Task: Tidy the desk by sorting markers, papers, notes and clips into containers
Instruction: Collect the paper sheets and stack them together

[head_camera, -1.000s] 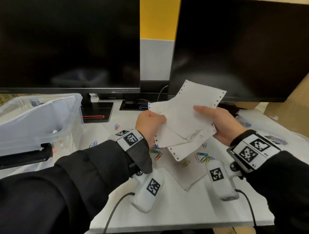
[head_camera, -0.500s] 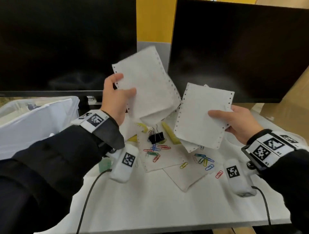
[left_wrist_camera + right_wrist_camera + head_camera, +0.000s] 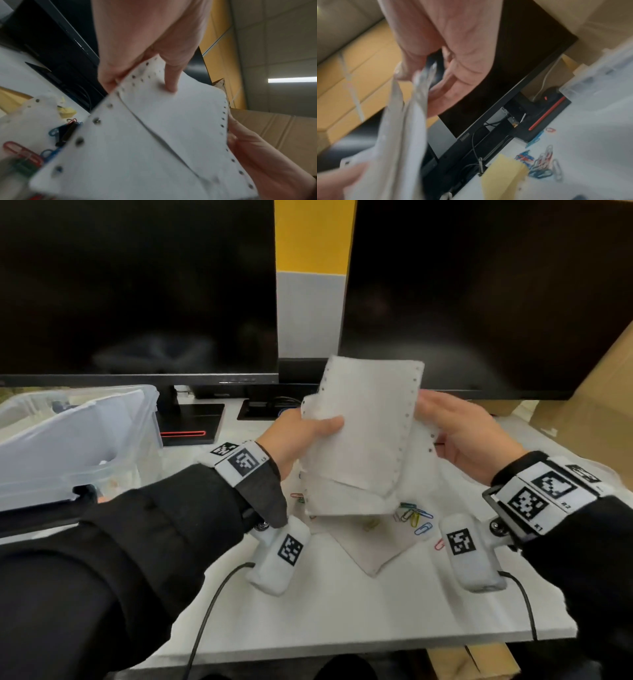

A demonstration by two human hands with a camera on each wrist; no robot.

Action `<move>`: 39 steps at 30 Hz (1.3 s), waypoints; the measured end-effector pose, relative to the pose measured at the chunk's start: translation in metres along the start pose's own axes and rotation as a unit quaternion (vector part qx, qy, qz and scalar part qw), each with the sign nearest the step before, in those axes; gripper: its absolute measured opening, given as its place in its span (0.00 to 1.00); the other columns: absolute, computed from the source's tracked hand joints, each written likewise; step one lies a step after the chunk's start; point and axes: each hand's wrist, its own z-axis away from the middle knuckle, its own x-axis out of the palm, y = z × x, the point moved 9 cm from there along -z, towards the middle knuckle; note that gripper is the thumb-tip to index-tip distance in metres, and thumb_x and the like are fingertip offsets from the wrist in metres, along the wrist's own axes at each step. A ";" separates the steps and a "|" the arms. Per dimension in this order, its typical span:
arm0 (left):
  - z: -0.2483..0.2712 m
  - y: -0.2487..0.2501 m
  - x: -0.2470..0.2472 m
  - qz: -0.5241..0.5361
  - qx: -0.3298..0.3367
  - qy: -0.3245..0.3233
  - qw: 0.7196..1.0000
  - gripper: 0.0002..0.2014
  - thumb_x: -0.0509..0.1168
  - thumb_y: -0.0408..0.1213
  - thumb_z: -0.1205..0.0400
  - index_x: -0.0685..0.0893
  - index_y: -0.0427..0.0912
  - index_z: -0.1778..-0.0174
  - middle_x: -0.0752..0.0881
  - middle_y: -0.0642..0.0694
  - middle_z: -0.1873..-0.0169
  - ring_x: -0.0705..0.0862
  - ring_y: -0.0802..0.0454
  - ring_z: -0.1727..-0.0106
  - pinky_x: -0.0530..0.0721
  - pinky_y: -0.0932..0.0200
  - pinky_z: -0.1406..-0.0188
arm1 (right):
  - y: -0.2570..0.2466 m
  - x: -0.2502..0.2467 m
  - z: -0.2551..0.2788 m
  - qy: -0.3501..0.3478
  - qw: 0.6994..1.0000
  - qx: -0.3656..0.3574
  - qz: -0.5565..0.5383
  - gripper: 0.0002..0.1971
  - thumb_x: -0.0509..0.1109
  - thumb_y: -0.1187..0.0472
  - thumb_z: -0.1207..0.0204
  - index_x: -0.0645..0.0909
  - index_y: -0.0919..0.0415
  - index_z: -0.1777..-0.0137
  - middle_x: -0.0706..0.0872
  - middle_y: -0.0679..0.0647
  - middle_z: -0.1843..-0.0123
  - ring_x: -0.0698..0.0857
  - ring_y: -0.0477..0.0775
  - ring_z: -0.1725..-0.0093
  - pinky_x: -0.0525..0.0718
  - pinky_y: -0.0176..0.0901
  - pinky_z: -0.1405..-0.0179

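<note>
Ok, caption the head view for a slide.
Both hands, left and right, hold perforated papers above scattered paper clips.

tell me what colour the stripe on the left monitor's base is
Red: a thin stripe along the front of the black monitor base, clearest in the head view.

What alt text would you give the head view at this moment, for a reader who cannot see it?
Both hands hold a small stack of white perforated papers above the desk, left hand gripping its left edge, right hand at its right edge. Coloured paper clips and another sheet lie beneath; a clear bin sits left, before two dark monitors.
</note>
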 end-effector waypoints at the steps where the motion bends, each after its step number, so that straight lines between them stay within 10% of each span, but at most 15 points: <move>1: 0.000 0.003 -0.001 0.016 0.009 0.014 1.000 0.22 0.67 0.37 0.21 0.76 0.39 0.31 0.84 0.44 0.37 0.84 0.46 0.39 0.82 0.57 0.45 | 0.000 -0.002 0.001 0.002 0.999 0.009 -0.039 0.23 0.69 0.47 0.33 0.82 0.57 0.40 0.90 0.56 0.47 0.89 0.52 0.53 0.87 0.43 0.54; 6: 0.006 0.011 0.020 0.028 0.025 0.028 0.999 0.21 0.65 0.39 0.19 0.76 0.38 0.31 0.83 0.44 0.36 0.83 0.47 0.40 0.79 0.55 0.42 | 0.002 0.024 0.016 -0.081 0.991 0.041 -0.103 0.20 0.69 0.56 0.32 0.81 0.58 0.39 0.90 0.53 0.45 0.90 0.51 0.48 0.89 0.41 0.54; 10: 0.005 -0.006 0.041 -0.190 0.006 -0.017 0.982 0.23 0.70 0.47 0.24 0.80 0.40 0.36 0.85 0.44 0.39 0.84 0.47 0.40 0.83 0.53 0.41 | 0.006 -0.001 0.007 0.086 0.995 0.002 0.055 0.20 0.70 0.71 0.27 0.78 0.64 0.35 0.86 0.54 0.45 0.85 0.54 0.48 0.84 0.41 0.50; 17: 0.047 -0.050 0.078 -0.540 0.076 -0.296 0.785 0.21 0.72 0.57 0.31 0.85 0.54 0.44 0.83 0.54 0.43 0.78 0.56 0.39 0.78 0.55 0.36 | 0.004 -0.059 0.014 0.313 0.938 -0.069 0.129 0.24 0.63 0.67 0.24 0.65 0.62 0.27 0.79 0.58 0.33 0.80 0.54 0.39 0.75 0.37 0.45; 22: 0.065 -0.066 0.092 -0.663 0.168 -0.327 0.652 0.29 0.66 0.59 0.26 0.76 0.50 0.32 0.75 0.51 0.35 0.76 0.50 0.35 0.80 0.51 0.40 | -0.012 -0.055 0.032 0.354 0.898 -0.157 0.209 0.30 0.64 0.72 0.24 0.57 0.61 0.25 0.74 0.57 0.30 0.74 0.44 0.41 0.70 0.11 0.56; 26: 0.064 -0.062 0.094 -0.692 0.226 -0.302 0.615 0.18 0.61 0.48 0.21 0.80 0.45 0.38 0.79 0.47 0.41 0.80 0.46 0.41 0.79 0.55 0.52 | -0.018 -0.038 0.029 0.301 0.901 -0.172 0.262 0.42 0.64 0.71 0.23 0.44 0.43 0.19 0.72 0.52 0.25 0.76 0.48 0.38 0.75 0.42 0.37; 32: 0.060 -0.026 0.088 -0.650 0.295 -0.198 0.672 0.07 0.60 0.39 0.23 0.81 0.41 0.54 0.83 0.47 0.53 0.81 0.47 0.51 0.73 0.58 0.62 | -0.023 -0.017 0.024 0.253 0.872 -0.214 0.361 0.40 0.59 0.73 0.21 0.46 0.39 0.19 0.74 0.50 0.47 0.75 0.37 0.62 0.72 0.33 0.48; 36: 0.049 0.029 0.054 -0.543 0.323 -0.088 0.770 0.03 0.65 0.39 0.25 0.78 0.45 0.63 0.83 0.51 0.65 0.81 0.52 0.63 0.84 0.54 0.58 | -0.022 -0.020 0.024 0.260 0.860 -0.245 0.363 0.35 0.55 0.79 0.23 0.65 0.40 0.25 0.72 0.59 0.28 0.73 0.54 0.29 0.65 0.29 0.29; 39: 0.040 0.076 0.022 -0.432 0.364 0.025 0.825 0.04 0.66 0.36 0.25 0.85 0.40 0.59 0.84 0.51 0.69 0.82 0.58 0.68 0.81 0.71 0.64 | -0.014 -0.018 0.016 0.240 0.872 -0.227 0.362 0.26 0.55 0.80 0.24 0.83 0.53 0.38 0.70 0.59 0.26 0.67 0.57 0.24 0.61 0.26 0.28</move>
